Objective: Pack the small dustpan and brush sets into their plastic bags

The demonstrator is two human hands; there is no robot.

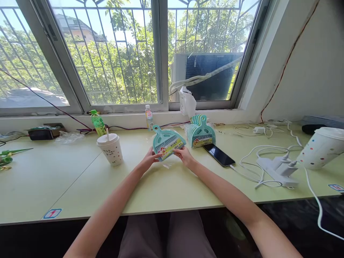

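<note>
A small teal dustpan-and-brush set in clear wrap, with a coloured label, is held up just above the pale green table. My left hand grips its lower left edge. Its lower right edge is gripped by my right hand. Behind and to the right stands a stack of several like sets.
A white lidded cup with a straw stands left of my hands. A black phone lies to the right, then a white power strip with cables and a dotted cup. Bottles stand by the window sill.
</note>
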